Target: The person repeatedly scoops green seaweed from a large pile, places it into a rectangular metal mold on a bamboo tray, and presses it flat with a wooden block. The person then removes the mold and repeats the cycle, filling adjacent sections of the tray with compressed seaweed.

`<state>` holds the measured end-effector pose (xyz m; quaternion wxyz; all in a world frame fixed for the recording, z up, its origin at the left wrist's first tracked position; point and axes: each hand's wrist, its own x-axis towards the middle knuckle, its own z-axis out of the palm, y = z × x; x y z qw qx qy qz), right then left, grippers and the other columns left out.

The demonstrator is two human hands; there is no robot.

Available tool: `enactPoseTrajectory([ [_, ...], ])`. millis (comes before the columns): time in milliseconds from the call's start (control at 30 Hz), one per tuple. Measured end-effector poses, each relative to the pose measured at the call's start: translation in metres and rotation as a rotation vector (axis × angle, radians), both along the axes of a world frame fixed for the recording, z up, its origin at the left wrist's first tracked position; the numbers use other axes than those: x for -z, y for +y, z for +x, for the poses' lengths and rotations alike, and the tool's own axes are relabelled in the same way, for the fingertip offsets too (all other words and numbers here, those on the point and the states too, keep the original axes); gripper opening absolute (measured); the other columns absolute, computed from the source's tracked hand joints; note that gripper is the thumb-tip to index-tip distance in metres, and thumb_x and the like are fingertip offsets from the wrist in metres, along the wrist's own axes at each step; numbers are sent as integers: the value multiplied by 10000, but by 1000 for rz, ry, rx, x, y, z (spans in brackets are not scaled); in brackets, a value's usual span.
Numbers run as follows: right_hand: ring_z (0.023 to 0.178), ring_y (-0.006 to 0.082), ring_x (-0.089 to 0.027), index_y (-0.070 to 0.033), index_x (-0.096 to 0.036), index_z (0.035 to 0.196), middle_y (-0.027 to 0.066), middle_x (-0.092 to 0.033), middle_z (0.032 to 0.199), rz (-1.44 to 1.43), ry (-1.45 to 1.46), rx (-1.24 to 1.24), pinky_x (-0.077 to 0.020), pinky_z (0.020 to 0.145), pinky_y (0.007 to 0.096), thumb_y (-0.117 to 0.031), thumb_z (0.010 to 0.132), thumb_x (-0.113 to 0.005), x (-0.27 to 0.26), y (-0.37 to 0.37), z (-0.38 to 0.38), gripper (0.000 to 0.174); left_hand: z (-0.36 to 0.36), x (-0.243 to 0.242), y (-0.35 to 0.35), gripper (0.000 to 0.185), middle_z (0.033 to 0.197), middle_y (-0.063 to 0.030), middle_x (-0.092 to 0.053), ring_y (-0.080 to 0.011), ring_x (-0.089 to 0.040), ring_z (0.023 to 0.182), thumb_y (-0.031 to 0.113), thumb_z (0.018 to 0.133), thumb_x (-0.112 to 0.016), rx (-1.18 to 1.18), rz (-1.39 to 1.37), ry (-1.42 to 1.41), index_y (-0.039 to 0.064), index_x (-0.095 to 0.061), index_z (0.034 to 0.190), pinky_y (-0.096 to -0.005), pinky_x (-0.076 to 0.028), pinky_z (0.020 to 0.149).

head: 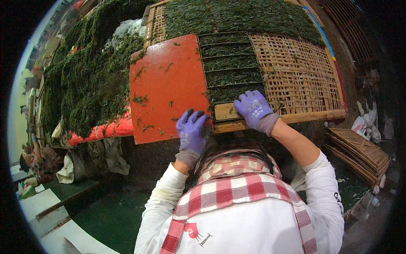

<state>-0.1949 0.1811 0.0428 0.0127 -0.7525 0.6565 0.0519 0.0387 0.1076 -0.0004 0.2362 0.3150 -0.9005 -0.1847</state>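
Note:
A thin metal frame (233, 70) with crossbars rests on a woven bamboo tray (298, 73). Dark green seaweed (231, 76) fills its compartments. My right hand (255, 109), in a purple coated glove, grips the frame's near right corner, over a flat wooden strip (225, 111). My left hand (193, 131), gloved alike, is bent over the near right corner of an orange-red board (168, 85), beside the frame's near left corner. Whether its fingers hold the board or the frame is hidden. Scraps of seaweed lie on the board.
A large heap of wet seaweed (85, 76) lies to the left, above a red roll-like edge (114, 128). Pressed seaweed (244, 16) covers the tray's far part. Stacked slatted racks (358, 152) stand low at the right, near white bags (366, 122).

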Motion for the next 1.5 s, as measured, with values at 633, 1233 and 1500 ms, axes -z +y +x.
enactPoseTrajectory([
  [633,955,303,-625,-89,-662,963,129,-649,973,139,-16,44,-519,793,410,-103,777,-603,10,-78,-39,196,-45,10,34,370,1088,-72,-589,-301,-517,1049,202,713,-636,5,-191,-186,142,-618,1078,-457,-379,848],
  [1233,886,321,-582,-78,-629,981,106,-603,894,-155,-387,12,-500,734,437,-142,773,-651,14,-59,-83,219,-62,-62,10,388,1110,-151,-602,-268,-574,1021,207,803,-722,-253,304,291,59,-593,1137,-363,-466,759],
  [1500,940,339,-610,-86,-602,997,138,-619,951,100,-513,-34,-513,780,442,-147,818,-572,-23,-13,-50,192,-81,-21,-21,237,863,3,-631,-83,-553,674,178,876,-654,-282,1325,296,44,-622,1069,-237,-447,561],
])
